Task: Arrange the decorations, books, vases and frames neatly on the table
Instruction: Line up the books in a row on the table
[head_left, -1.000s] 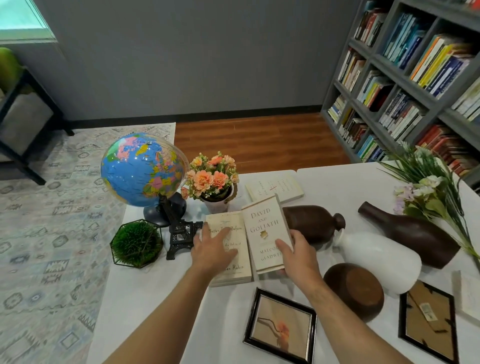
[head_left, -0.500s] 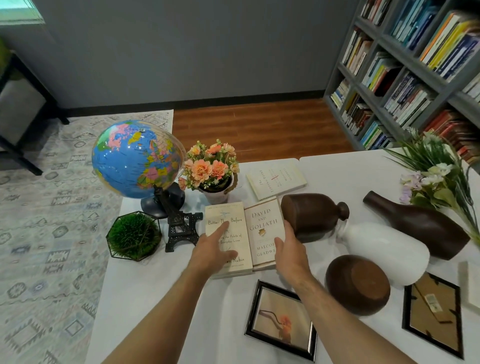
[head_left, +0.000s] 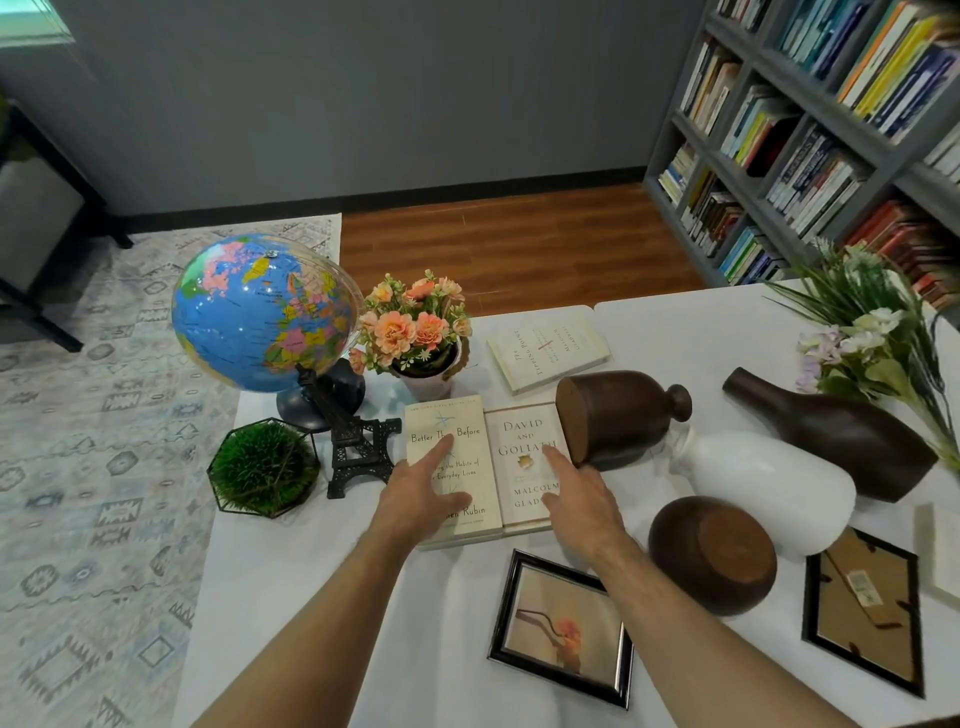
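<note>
Two cream books lie flat side by side on the white table (head_left: 311, 597): "Better Than Before" (head_left: 470, 452) and "David and Goliath" (head_left: 522, 467). My left hand (head_left: 423, 493) rests flat and open on the first, my right hand (head_left: 576, 499) flat and open on the second. A third book (head_left: 548, 345) lies behind them. Vases lie on their sides: a brown jug (head_left: 618, 418), a white vase (head_left: 763, 486), a dark bottle vase (head_left: 836, 434) and a round brown vase (head_left: 711, 553). One frame (head_left: 563, 626) lies face up, another (head_left: 865, 608) face down.
A globe (head_left: 265, 312), potted peach flowers (head_left: 415, 332), a small Eiffel Tower model (head_left: 353, 441) and a grass ball in a wire holder (head_left: 262, 467) stand at the table's left. Loose artificial flowers (head_left: 872, 343) lie far right. A bookshelf (head_left: 810, 130) fills the right wall.
The "David and Goliath" book, tilted up a second ago, now lies flat beside the other book. Both hands have flattened on the covers.
</note>
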